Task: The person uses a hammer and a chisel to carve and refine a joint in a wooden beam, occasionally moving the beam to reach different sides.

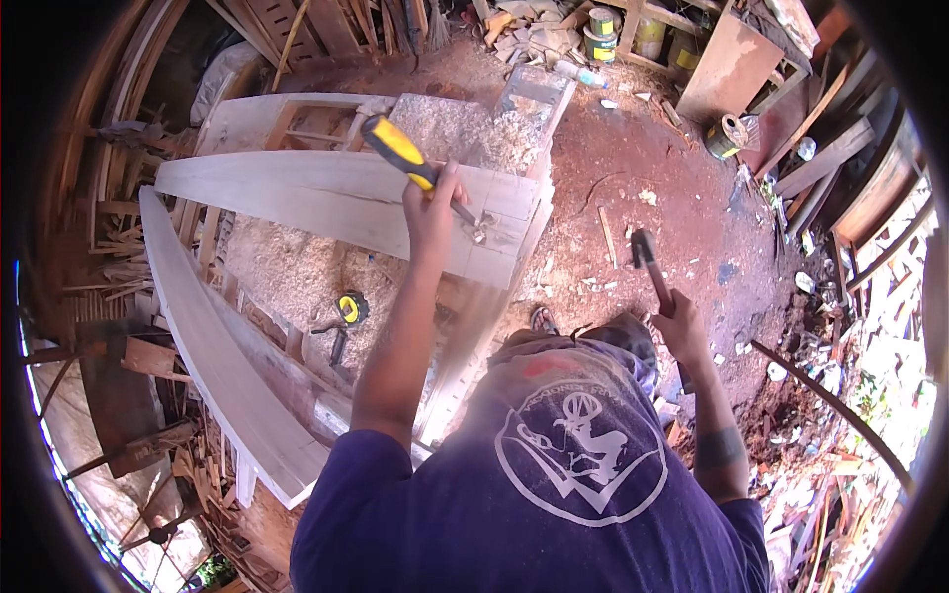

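My left hand (431, 210) is closed around a chisel (395, 146) with a yellow and black handle. The chisel leans, its blade pointing down and right onto a pale wooden board (306, 188). Wood chips (481, 231) lie around a cut spot at the blade's tip, and pencil lines cross the board there. Off to the right, above the floor, my right hand (680, 324) grips a hammer (652, 267) by its wooden handle. The hammer's dark head is up and apart from the chisel.
A second long plank (217, 336) slants along the left. On the shavings-covered bench lie a yellow and black tape measure (351, 308) and a dark-handled tool (339, 346). Cans (727, 136), wood scraps (534, 44) and leaning boards edge the reddish dirt floor (633, 178).
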The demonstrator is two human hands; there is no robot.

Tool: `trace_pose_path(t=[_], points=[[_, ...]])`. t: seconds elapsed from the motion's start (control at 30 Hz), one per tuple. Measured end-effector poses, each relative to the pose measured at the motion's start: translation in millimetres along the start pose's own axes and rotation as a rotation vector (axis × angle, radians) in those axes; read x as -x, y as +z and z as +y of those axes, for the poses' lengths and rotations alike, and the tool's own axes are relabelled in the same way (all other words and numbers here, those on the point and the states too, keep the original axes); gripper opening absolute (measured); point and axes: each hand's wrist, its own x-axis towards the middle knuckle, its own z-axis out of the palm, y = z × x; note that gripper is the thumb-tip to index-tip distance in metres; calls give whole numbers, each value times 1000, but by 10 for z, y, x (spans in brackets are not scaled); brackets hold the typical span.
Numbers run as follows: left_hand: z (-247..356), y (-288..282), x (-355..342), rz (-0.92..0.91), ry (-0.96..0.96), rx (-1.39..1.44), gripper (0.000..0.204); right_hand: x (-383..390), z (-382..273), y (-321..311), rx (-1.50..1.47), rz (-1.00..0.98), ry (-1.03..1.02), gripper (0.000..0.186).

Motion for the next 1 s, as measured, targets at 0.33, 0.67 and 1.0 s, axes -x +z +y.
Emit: trace_pose_path(t=[0.33,0.67,1.0], points=[[97,439,-131,-475,-304,-27,34,273,105,-124,-259,90,159,21],[9,544,-273,-523,-170,-244,52,375,126,-39,-374,139,139,18],[-82,158,-295,-417,-155,92,46,217,-231,-198,-329,71,91,19]])
